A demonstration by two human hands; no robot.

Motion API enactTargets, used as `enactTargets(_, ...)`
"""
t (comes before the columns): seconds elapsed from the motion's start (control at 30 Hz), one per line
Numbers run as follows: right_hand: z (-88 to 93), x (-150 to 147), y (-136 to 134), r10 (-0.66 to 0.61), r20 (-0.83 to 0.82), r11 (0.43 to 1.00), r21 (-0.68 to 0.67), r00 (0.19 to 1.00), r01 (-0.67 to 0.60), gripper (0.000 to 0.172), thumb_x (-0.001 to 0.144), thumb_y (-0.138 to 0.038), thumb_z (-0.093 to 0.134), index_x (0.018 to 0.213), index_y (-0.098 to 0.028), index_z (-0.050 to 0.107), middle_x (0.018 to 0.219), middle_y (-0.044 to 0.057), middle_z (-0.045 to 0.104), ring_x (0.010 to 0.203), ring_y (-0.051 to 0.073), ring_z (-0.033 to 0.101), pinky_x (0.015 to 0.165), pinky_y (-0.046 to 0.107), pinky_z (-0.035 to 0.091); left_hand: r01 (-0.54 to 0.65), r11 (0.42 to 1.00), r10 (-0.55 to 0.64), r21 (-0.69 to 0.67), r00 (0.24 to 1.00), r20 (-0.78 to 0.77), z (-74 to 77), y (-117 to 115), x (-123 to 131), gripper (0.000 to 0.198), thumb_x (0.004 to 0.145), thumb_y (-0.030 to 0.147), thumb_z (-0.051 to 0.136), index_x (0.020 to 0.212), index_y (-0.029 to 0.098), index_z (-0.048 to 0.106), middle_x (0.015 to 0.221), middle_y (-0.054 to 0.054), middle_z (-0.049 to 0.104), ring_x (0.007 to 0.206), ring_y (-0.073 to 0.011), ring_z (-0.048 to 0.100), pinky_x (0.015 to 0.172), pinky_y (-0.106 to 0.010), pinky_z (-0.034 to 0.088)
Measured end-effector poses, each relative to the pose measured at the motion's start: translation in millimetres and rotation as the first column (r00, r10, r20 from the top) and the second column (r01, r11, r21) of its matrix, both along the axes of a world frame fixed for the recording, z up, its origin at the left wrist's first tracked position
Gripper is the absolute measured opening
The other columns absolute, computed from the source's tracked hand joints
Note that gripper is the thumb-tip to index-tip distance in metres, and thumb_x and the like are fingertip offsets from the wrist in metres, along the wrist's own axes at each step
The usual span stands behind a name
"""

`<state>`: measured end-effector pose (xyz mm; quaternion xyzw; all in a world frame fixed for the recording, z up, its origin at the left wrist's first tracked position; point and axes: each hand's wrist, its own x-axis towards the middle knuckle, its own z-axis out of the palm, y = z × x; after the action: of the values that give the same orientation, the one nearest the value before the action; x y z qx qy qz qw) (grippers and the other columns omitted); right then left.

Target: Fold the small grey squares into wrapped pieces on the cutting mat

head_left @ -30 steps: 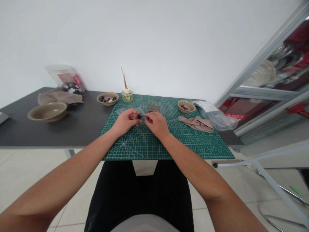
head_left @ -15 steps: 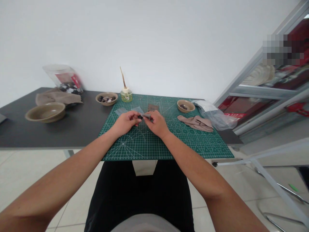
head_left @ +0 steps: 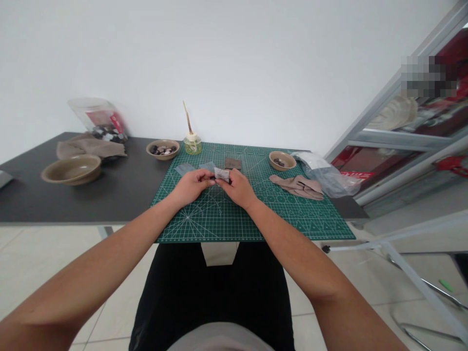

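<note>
My left hand pinches a small dark stone between thumb and fingertips, over the middle of the green cutting mat. Close against it, my right hand grips a small piece of sandpaper, its pale back with dark markings turned up. The two hands' fingertips nearly meet, and they hide most of the stone. Just beyond them lie a brown square sheet and bluish-grey sheets, the latter partly behind my left hand.
Bowls of dark stones stand left and right. A larger bowl, a cloth and a bag of stones are far left. An oil jar with a brush stands behind; another cloth and plastic bag lie right.
The sandpaper in my right hand has tilted, so its pale marked face now shows instead of a thin edge. Both hands stay at nearly the same spot.
</note>
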<state>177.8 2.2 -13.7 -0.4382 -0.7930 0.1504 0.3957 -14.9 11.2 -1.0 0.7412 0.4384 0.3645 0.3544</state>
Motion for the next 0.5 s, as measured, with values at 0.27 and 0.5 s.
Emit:
enactTargets(0.27,-5.8,-1.7,1.7,-0.011,0.016,1.000,0.024,1.000,0.011,0.012,0.096,-0.031,0.058,0.101,-0.022,0.064,0.097,0.006,0.068,0.093,0.022,0.061,0.085,0.035,0.046,0.004,0.998,0.001,-0.060,0.996,0.090,-3.4,1.4,0.1,0.021,0.076,0.032,0.065,0.090,0.017,0.064,0.064,0.005,0.056,0.057,-0.0121,0.052,0.058,-0.026,0.042)
enactTargets(0.5,-7.6,-2.3,3.1,0.031,0.008,0.998,0.060,0.999,-0.031,0.009,0.098,-0.028,0.053,0.099,-0.022,0.060,0.097,0.007,0.066,0.095,0.023,0.059,0.086,0.036,0.046,0.073,0.989,-0.055,-0.131,0.989,0.135,-4.7,2.5,1.8,0.016,0.076,0.032,0.065,0.083,0.019,0.058,0.065,0.005,0.057,0.056,-0.0108,0.051,0.055,-0.025,0.042)
